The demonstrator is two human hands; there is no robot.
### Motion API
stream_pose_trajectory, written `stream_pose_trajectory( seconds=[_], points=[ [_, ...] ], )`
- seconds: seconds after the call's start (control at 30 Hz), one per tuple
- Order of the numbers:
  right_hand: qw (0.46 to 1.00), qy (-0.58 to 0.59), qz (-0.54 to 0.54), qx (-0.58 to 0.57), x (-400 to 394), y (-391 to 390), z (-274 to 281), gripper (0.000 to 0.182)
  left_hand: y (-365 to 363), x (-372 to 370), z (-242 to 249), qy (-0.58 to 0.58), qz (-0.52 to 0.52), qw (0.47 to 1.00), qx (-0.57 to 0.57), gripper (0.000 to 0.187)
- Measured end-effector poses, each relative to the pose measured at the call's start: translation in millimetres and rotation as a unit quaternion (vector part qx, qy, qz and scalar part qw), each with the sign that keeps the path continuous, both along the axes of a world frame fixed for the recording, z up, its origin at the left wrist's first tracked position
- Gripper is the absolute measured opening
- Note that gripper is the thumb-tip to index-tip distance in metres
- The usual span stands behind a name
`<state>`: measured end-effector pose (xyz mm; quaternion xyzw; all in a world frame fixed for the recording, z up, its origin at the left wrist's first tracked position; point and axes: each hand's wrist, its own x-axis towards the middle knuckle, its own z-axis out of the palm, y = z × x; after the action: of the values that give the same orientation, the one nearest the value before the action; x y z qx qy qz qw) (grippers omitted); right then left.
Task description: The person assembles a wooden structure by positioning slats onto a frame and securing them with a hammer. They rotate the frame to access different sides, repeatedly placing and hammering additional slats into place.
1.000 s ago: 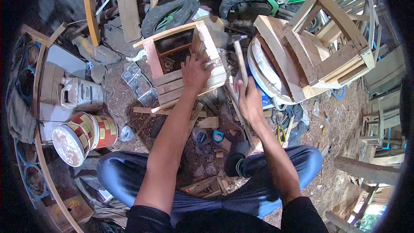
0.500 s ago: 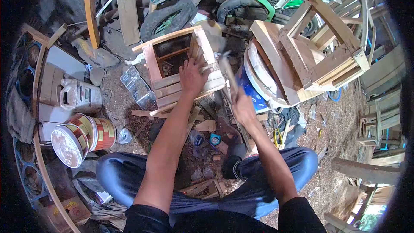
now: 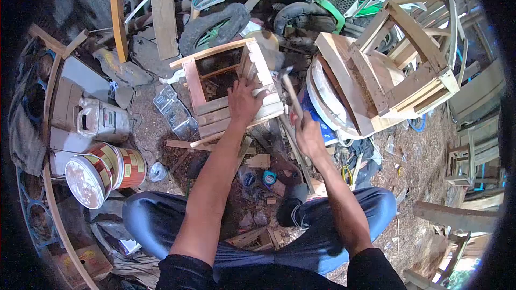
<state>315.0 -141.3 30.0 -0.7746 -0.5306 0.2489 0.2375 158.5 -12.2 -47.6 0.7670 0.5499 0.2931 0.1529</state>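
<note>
Wooden frame steadied under L hand, fingers spread on its slats, while R hand, fingers curled, grips hammer nr its R side.

You wear a plain black top with short sleeves ending in loose hems, and dark blue trousers that look paler and shiny at the knees. Your dark sock has thin, pale bands near the ankle. Your forearms are bare.
</note>
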Motion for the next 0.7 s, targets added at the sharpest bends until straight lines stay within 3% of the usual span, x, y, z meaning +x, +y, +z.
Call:
stream_pose_trajectory(
  seconds=[0.07, 0.17, 0.2, 0.3, 0.33, 0.47, 0.6, 0.7],
  points=[
    [0.998, 0.039, -0.038, 0.013, -9, -1, 25, 0.023, -2, 0, 3, -0.007, 0.001, 1.000, 0.015, 0.035],
    [0.995, 0.080, -0.061, 0.027, -14, -7, 4, 0.023, -4, -1, 1, -0.007, -0.002, 1.000, 0.026, 0.035],
    [0.999, 0.033, -0.018, -0.038, -7, -5, -19, 0.024, -2, 0, 3, -0.002, -0.005, 1.000, 0.026, 0.035],
    [0.999, -0.037, 0.024, -0.002, 3, -7, -35, 0.024, -2, 3, -13, 0.024, 0.022, 0.995, 0.092, 0.037],
    [1.000, -0.023, 0.013, -0.007, 0, -6, -18, 0.025, -2, 0, -2, 0.014, -0.005, 1.000, 0.010, 0.038],
    [0.998, 0.036, -0.041, 0.040, -4, -4, 14, 0.027, -4, 1, 0, 0.014, -0.003, 1.000, 0.025, 0.039],
    [0.995, 0.070, -0.051, 0.044, 1, -4, 11, 0.028, -6, 1, 4, 0.042, 0.002, 0.998, 0.056, 0.038],
    [0.993, 0.101, -0.059, 0.033, 8, -3, -30, 0.030, -9, 1, 7, 0.033, -0.010, 0.999, 0.036, 0.037]
  ],
)
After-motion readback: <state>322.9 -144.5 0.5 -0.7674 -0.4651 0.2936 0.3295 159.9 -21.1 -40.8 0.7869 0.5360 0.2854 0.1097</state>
